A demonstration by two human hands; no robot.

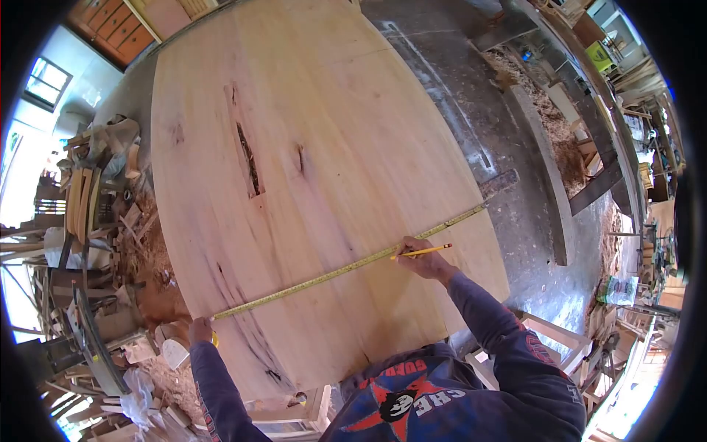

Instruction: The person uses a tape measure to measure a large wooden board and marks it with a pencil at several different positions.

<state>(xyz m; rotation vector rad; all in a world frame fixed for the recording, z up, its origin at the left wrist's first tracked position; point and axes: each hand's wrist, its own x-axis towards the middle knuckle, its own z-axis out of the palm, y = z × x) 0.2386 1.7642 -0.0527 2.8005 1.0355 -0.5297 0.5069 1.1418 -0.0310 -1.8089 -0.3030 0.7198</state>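
Note:
A large wooden slab [324, 118] lies flat in front of me, with a long dark crack and some knots in its surface. Across its width stretches a yellow tape measure [317, 281], running from the left edge to the right edge. My left hand [199, 331] is closed at the slab's left edge, gripping the tape measure, and a bit of yellow shows just below the fingers. In my right hand [423, 261] is a yellow pencil [427, 251], pinched with its tip toward the tape. That hand rests on the wood right beside the tape.
Wood scraps and shavings [151, 258] cover the floor at the left. Long beams [541, 177] lie to the right of the slab over a dark floor. Wooden frames [549, 335] stand near my right side. An orange-brown drawer cabinet [114, 29] is at the far left.

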